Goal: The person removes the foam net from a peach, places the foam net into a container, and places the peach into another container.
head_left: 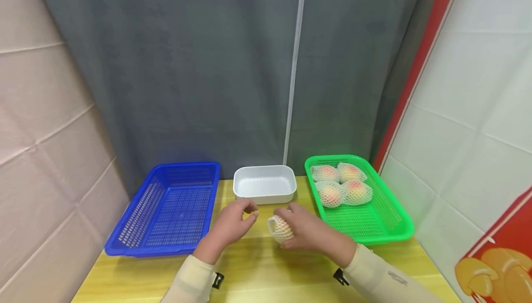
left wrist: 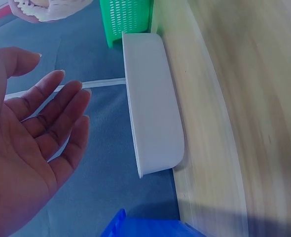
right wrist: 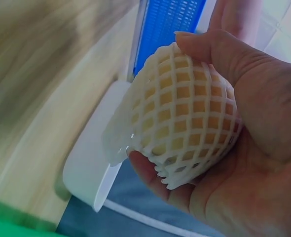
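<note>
My right hand (head_left: 305, 227) grips a peach-like fruit (right wrist: 190, 108) wrapped in a white foam net (head_left: 280, 229), thumb on one side and fingers curled round the other. It is held above the table, in front of the white tray. Left of it, my left hand (head_left: 234, 222) hovers with loosely bent fingers and nothing in them; the left wrist view shows its bare palm (left wrist: 17, 163). Several more netted fruits (head_left: 356, 191), yellow and red, lie at the back of the green basket (head_left: 399, 229) on the right.
A white tray (head_left: 264, 199) with nothing in it stands at the back middle of the wooden table (head_left: 253, 275). The blue basket (head_left: 162, 250) on the left holds nothing. A grey curtain (head_left: 199, 72) hangs behind, with pale walls at both sides.
</note>
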Motion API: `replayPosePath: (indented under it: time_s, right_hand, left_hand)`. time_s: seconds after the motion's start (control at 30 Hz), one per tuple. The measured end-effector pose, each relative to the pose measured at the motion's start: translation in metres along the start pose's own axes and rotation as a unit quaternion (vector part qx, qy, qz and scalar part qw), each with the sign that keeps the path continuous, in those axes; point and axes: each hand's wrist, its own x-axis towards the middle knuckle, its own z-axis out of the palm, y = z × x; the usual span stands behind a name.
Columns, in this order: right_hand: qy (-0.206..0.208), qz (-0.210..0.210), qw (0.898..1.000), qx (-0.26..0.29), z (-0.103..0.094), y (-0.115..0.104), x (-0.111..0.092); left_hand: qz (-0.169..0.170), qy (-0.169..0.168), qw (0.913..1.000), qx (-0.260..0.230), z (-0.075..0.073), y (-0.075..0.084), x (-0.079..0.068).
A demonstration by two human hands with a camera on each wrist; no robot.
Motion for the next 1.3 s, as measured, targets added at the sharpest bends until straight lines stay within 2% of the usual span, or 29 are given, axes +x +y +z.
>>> replayPosePath:
  time_s: [0.23,0.6,1.07,1.3]
  right_hand:
    - [-0.007,0.004,1.000,-0.008,0.013,-0.009,0.014]
    - [-0.008,0.023,1.000,-0.010,0.037,-0.009,0.031]
    - [-0.010,0.042,0.999,-0.024,0.077,0.001,0.039]
    - [-0.021,0.039,0.998,-0.033,0.085,-0.001,0.037]
  left_hand:
    - [-0.003,0.012,0.9999,-0.003,-0.002,-0.005,0.003]
    - [-0.007,0.012,0.9999,0.007,-0.003,-0.007,0.005]
    - [-0.022,0.023,0.9995,0.008,0.002,-0.008,0.003]
    - [-0.021,0.016,0.9996,0.005,0.005,-0.011,0.002]
